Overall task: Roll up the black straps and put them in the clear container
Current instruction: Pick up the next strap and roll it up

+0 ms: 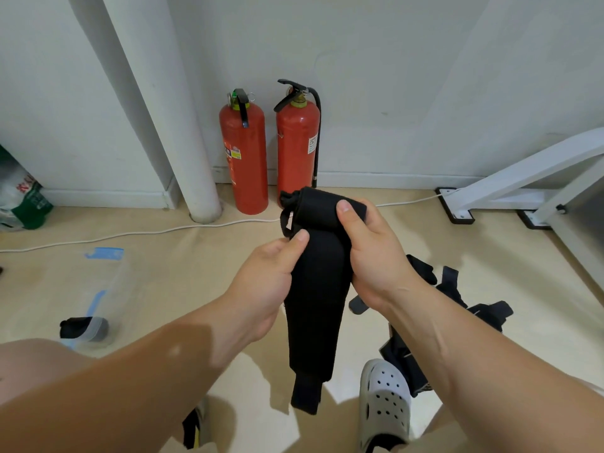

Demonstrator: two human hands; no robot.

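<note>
The left edge cuts off the bag (19, 194). I can't read the labels (312, 144) on the fire extinguishers (245, 184). The strap (315, 289) hides fingers of my right hand (372, 253).

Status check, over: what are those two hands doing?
Left hand and right hand both gripping black strap, top end partly rolled. Clear container on floor at left, black roll inside. Nothing in the way.

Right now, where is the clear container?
In the head view, the clear container is on the floor at the left, left of the left hand gripping the black strap, just this side of the white cable.
</note>
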